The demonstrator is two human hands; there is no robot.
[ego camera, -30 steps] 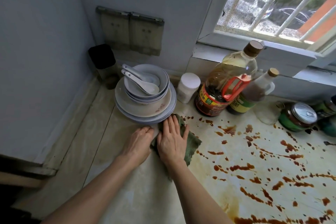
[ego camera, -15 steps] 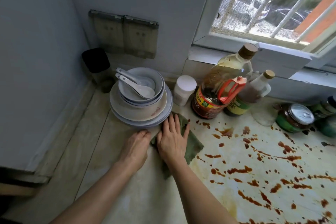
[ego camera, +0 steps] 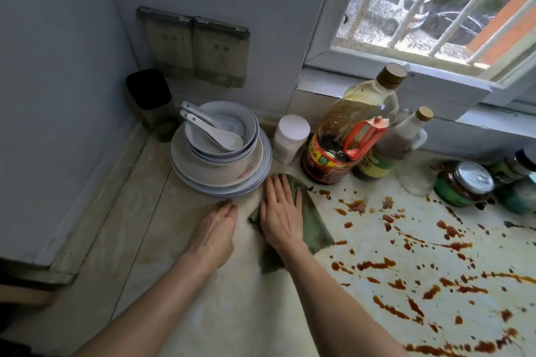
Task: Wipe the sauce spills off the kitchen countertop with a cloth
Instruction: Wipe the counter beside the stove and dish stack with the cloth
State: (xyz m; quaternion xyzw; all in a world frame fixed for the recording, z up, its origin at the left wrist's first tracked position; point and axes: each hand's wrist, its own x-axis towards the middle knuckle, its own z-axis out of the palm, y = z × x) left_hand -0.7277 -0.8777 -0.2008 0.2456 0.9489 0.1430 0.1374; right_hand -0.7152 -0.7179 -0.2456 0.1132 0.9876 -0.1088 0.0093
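Kitchen desk (ego camera: 220,313): right hand (ego camera: 280,211) grip apart, flattening cloth (ego camera: 314,229) for sauce spills (ego camera: 377,265) at 3 o'clock; left hand (ego camera: 216,229) grip apart, likely bracing.

We identify this as a home kitchen: a pale countertop (ego camera: 232,313) runs into a wall corner and carries stacked plates (ego camera: 220,174) and bowls (ego camera: 251,130) with ceramic soup spoons (ego camera: 217,136), a large cooking-oil bottle (ego camera: 348,124), a smaller condiment bottle (ego camera: 397,145) and lidded jars (ego camera: 461,185). Brown sauce spills (ego camera: 377,265) mark the surface. Two covered wall sockets (ego camera: 194,49) sit above it, and a barred window (ego camera: 377,56) looks onto parked cars (ego camera: 394,6).
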